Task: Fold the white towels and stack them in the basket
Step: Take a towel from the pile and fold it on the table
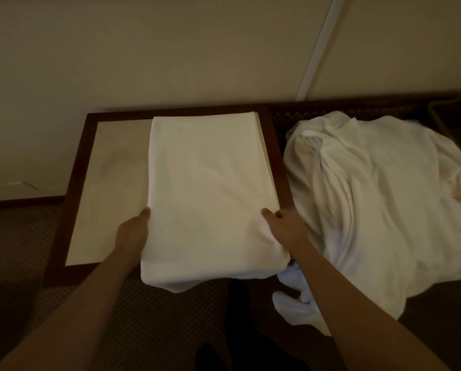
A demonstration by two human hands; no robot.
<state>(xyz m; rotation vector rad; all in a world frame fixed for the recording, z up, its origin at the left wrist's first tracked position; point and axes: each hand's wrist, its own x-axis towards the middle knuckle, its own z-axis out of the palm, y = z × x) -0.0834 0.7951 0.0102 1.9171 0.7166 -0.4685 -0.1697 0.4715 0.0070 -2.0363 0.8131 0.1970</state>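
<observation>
White cloth: a folded towel (210, 188) lies on a low, dark-framed counter (76, 183) with a pale top, set against the wall.
Head view, position: the towel covers the right part of the pale top; its near end hangs over the front frame toward the carpet (143, 317).
Head view, long axis: runs from the person toward the wall; the far end is square and shows stacked layer edges along its right side.
Left hand (133, 234): grips the towel's left edge near the front, thumb on top, fingers hidden beneath.
Right hand (285, 228): grips the right edge opposite, thumb on top, cloth puckered beside it.
Pile of towels (379, 199): unfolded white cloth heaped just right of the counter, spilling toward the floor.
Basket (451, 116): a dark rim at the far right edge is probably it; too dim to be sure.
Step in hand: judged to be mid-fold, both side edges held.
Next move calls for: probably bringing the hanging near end up and over toward the far end, keeping the edges aligned so that the layers do not skew.
</observation>
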